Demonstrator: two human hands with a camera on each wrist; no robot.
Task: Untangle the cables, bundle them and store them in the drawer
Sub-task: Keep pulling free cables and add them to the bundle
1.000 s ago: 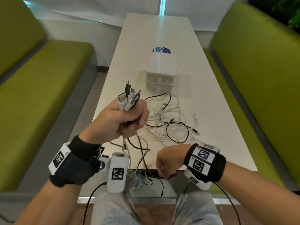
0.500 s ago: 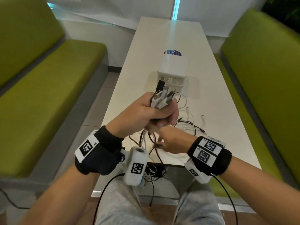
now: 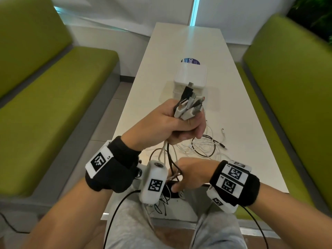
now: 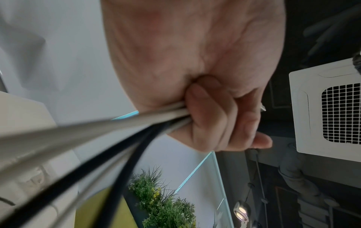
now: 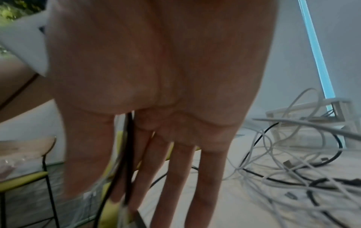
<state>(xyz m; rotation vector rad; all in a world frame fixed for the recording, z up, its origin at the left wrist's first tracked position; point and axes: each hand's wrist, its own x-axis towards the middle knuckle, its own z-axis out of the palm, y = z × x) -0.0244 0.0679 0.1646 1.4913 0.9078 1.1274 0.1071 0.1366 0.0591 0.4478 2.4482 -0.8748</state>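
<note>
My left hand is raised over the near end of the table in a fist around several white and black cables, whose plug ends stick out above it. In the left wrist view that hand clamps the cables, which run taut towards the camera. My right hand is lower, at the table's front edge, among the hanging strands. Its fingers are straight, and a black cable passes between them. The loose cable tangle lies on the table. The white drawer unit stands behind it.
The white table is long and narrow, with a green bench on the left and another on the right. A blue sticker lies behind the drawer unit. Cable ends dangle over the front edge above my grey-trousered knees.
My right hand has slid down the hanging cables, from just under my left fist to the table's front edge. My left hand still grips the plug ends, held slightly higher.
</note>
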